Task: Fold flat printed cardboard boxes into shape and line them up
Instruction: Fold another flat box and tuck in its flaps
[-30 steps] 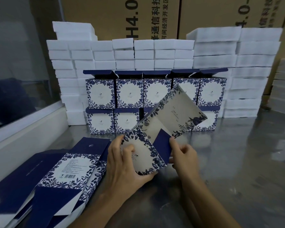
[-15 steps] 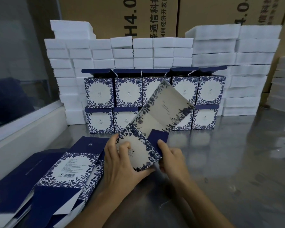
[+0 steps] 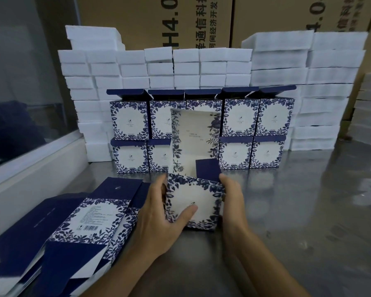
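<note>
- Near the front edge of the metal table (image 3: 298, 211), the box in work (image 3: 194, 202) is being held squared up between both hands, just in front of the finished rows.
- Left hand (image 3: 159, 213) is grasping the box's left side, thumb lying across the printed front panel, apparently to keep the walls square.
- Right hand (image 3: 231, 198) is gripping the right wall, fingers curled over the top edge beside the navy flap (image 3: 208, 169); this looks like bracing for the tuck.
- Tall printed lid panel (image 3: 193, 138) is standing upright and open, so the closing folds appear not yet done.
- Finished boxes (image 3: 238, 133) are standing in two tiers against the white foam blocks (image 3: 276, 61), fronts facing out, which serves as the line-up.
- Flat blanks (image 3: 79, 228) are lying stacked at the left, within easy reach of the left hand.
</note>
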